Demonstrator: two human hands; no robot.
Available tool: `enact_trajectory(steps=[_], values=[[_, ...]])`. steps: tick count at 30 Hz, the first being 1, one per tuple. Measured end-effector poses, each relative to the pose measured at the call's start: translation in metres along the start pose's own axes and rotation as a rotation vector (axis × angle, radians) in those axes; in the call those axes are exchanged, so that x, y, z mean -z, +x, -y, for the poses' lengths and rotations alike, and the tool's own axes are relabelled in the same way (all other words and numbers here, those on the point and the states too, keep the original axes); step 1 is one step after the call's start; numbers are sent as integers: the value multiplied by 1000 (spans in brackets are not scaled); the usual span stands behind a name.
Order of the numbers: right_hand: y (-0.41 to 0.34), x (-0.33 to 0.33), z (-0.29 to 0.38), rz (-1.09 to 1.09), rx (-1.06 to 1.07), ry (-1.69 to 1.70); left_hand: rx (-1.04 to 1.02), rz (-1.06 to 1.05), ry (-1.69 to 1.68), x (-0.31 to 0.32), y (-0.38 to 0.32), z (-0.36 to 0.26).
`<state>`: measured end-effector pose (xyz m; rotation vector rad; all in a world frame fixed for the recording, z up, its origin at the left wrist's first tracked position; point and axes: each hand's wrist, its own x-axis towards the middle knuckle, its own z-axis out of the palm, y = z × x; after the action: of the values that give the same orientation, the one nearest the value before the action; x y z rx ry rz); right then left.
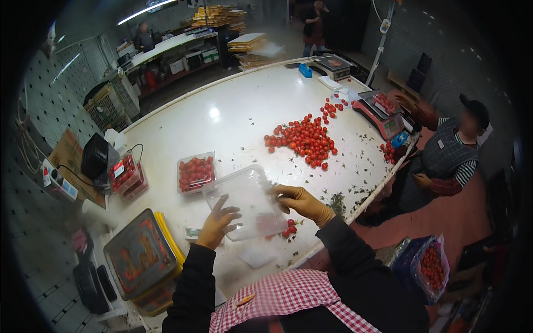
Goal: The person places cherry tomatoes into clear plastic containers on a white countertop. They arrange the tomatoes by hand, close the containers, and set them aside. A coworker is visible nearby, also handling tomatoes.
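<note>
Between my gloved hands is a clear plastic clamshell box with no tomatoes in it, tilted over the near part of the white table. My right hand pinches its right edge. Against its lower left side, my left hand grips with fingers spread over the plastic. A filled clear box of cherry tomatoes stands just beyond my left hand. Farther off to the right lies a loose pile of cherry tomatoes. A few more tomatoes lie partly behind the held box.
At left sit stacked filled boxes and a scale with a yellow body. Across the right edge, a person reaches to a red scale bearing a tomato box. Green stem bits litter the table. A lined crate of tomatoes stands lower right.
</note>
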<state>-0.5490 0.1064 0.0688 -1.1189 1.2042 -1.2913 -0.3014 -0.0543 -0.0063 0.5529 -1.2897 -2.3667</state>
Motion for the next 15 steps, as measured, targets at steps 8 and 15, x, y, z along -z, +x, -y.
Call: enact_trajectory(steps=[8,15], values=[[1,-3,-2,-215,0,-573,46,54,165,-6,-6,6],[15,-4,-4,-235,-38,-71,-146,-146,475,-31,19,-8]])
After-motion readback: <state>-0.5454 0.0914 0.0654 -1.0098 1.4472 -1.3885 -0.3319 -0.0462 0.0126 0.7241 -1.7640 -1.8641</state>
